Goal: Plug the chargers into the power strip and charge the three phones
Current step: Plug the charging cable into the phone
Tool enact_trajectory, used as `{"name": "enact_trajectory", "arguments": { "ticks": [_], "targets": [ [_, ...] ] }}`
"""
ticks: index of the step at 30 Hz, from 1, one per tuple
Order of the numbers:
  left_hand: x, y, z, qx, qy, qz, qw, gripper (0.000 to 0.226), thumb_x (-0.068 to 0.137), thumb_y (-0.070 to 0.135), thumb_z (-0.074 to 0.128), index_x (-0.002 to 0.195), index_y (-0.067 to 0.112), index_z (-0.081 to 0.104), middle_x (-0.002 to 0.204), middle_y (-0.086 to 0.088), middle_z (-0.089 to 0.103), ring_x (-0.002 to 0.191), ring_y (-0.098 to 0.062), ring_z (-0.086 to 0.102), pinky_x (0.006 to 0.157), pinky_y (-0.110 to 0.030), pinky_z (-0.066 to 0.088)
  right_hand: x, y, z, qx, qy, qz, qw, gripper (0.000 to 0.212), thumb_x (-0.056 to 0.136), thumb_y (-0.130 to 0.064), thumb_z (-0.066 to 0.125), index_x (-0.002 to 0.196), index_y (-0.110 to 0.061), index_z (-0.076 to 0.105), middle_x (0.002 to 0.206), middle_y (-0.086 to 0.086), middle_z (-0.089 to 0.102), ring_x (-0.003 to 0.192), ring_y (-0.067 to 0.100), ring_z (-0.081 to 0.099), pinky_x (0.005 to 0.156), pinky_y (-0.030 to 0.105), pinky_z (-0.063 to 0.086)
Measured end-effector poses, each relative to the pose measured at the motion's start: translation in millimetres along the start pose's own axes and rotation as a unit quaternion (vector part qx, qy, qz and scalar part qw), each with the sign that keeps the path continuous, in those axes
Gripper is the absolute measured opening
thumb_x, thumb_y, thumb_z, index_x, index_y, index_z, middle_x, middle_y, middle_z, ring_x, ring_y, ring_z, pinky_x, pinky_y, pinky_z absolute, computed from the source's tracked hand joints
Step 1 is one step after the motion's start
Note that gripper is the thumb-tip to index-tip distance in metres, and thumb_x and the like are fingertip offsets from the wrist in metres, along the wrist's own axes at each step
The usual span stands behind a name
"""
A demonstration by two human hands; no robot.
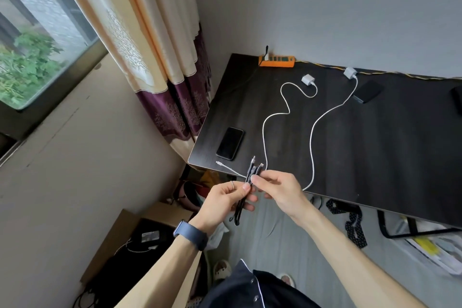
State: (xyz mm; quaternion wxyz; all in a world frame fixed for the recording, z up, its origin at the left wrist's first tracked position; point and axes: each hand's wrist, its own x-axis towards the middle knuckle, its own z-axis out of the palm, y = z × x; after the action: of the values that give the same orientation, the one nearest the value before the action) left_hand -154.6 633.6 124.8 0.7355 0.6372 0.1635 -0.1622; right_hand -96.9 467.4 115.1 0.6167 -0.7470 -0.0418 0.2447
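Gripping a bundled black cable [250, 175] with both left hand [226, 199] and right hand [280, 190] above worktop [375, 147] edge, phone [230, 143] nearby.

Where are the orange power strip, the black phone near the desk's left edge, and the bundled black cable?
Orange power strip [276, 61]: head view, middle of its top face.
Black phone [230, 143]: head view, centre of its dark screen.
Bundled black cable [250, 173]: head view, upper bundle above the fingers.

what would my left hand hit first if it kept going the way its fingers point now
Probably the right hand: the left hand points up and to the right, and its fingertips already meet the right hand's around the black cable. Beyond that lies the desk edge, though depth is unclear.
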Motion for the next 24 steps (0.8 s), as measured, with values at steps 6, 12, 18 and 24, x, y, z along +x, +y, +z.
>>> {"name": "enact_trajectory", "arguments": {
  "ticks": [6,12,18,24],
  "targets": [
    [29.4,-54.8,-19.2,-0.122,0.273,-0.104,0.949,0.025,0.104,0.023,0.046,0.087,0.008,0.055,0.070,-0.008,0.064,0.052,-0.022,0.062,0.054,-0.030,0.051,0.2,16.6,-7.3,0.083,0.127,0.017,0.988,0.026,0.102,-0.029,0.054,0.096,-0.005,0.063,0.091,0.003,0.078,0.091,0.017,0.074,0.081,0.034,0.060],
    [26.5,-116.1,-31.2,0.074,0.198,-0.361,0.908,0.019,0.099,0.017,0.052,0.088,0.002,0.059,0.069,-0.007,0.065,0.044,-0.017,0.063,0.050,-0.027,0.052,-24.9,39.7,16.5,0.041,0.014,0.051,0.998,0.023,0.102,-0.026,0.054,0.089,-0.007,0.057,0.076,0.009,0.076,0.071,0.027,0.073,0.071,0.049,0.062],
    [63.8,-129.7,-37.6,0.390,0.137,-0.320,0.853,0.082,0.076,0.059,0.050,0.139,0.007,0.045,0.139,-0.019,0.053,0.125,-0.036,0.053,0.102,-0.037,0.045,-3.9,62.7,24.1,-0.089,-0.017,0.089,0.992,0.022,0.099,-0.040,0.054,0.088,-0.022,0.062,0.075,-0.009,0.076,0.064,0.008,0.068,0.071,0.032,0.057],
    [127.3,-80.3,-54.6,0.459,0.171,-0.188,0.851,0.062,0.085,0.045,0.060,0.138,0.016,0.047,0.141,-0.016,0.045,0.129,-0.036,0.044,0.107,-0.043,0.040,33.5,71.9,24.2,-0.140,0.028,0.096,0.985,0.024,0.100,-0.040,0.052,0.085,-0.023,0.060,0.077,-0.017,0.075,0.057,0.002,0.061,0.064,0.029,0.051]
  ]
}}
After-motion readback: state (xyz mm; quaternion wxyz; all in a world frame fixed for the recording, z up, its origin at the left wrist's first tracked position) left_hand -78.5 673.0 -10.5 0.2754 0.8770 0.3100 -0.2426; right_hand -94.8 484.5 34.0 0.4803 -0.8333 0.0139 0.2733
